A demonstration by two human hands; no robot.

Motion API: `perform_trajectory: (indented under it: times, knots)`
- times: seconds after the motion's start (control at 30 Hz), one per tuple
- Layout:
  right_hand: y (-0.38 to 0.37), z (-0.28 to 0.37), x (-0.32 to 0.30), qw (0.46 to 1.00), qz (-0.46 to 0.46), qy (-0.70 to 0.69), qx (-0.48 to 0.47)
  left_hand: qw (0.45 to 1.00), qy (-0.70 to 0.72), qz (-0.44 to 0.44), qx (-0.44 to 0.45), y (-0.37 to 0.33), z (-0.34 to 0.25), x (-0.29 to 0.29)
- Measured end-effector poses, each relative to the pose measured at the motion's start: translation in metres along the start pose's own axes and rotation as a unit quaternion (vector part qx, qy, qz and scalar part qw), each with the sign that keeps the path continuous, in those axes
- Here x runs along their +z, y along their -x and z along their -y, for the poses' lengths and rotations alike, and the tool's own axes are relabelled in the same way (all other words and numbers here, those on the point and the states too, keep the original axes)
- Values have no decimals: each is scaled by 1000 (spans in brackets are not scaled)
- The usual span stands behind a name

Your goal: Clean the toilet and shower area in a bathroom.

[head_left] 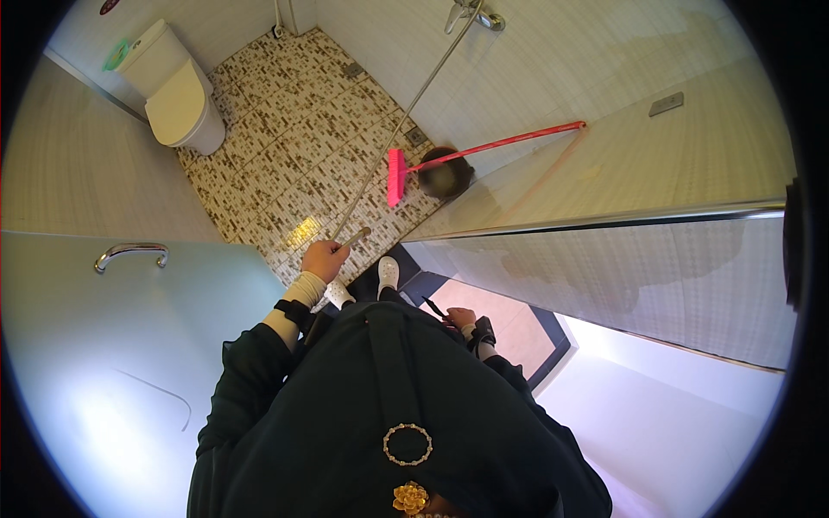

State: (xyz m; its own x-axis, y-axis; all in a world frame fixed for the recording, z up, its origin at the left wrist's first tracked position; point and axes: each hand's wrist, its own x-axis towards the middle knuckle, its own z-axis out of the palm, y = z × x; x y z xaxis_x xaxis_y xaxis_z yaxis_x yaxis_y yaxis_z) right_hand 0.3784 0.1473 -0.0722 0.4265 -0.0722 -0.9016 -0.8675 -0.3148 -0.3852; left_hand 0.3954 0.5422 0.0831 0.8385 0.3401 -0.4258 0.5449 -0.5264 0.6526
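My left hand (pixel 323 261) is closed around a hand shower (pixel 356 236), held out over the tiled floor. From that hand a metal shower hose (pixel 406 119) runs up to the chrome mixer tap (pixel 484 17) on the far wall. Close to my waist on the right, my right hand (pixel 459 318) is closed on a thin dark piece (pixel 432 306); its kind is too small to make out. Beyond the hand shower, a pink broom (pixel 396 178) has its red handle leaning toward the right wall and crosses over a dark round bucket (pixel 445 173).
A white toilet (pixel 180 108) stands at the far left. Beside me on the left is a frosted door (pixel 112 345) with a chrome handle (pixel 131 252). A wall panel with a metal edge (pixel 639 217) runs along the right. Floor drains (pixel 415 136) sit in the patterned tiles.
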Motion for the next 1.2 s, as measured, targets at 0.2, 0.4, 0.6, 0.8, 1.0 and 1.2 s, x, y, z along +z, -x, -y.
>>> perform_trajectory:
  times: [0.2,0.4,0.6,0.8,1.0,1.2]
  knots:
    - [4,0,1,1000,-19,0,-3,1000,0,4,11,0,2,2]
    - [-15,-12,-5,1000,15,-6,6,1000,16,3,14,3,1,3]
    - [-24,-15,-6,998,21,50,-27,1000,16,12,1,4,2,3]
    - [-7,2,1,1000,14,6,0,1000,7,2,-3,2,6,4]
    - [-8,1,-1,998,27,54,-28,1000,10,-4,-1,3,8,6]
    - [11,16,2,984,26,158,-74,1000,29,-3,-4,4,11,6]
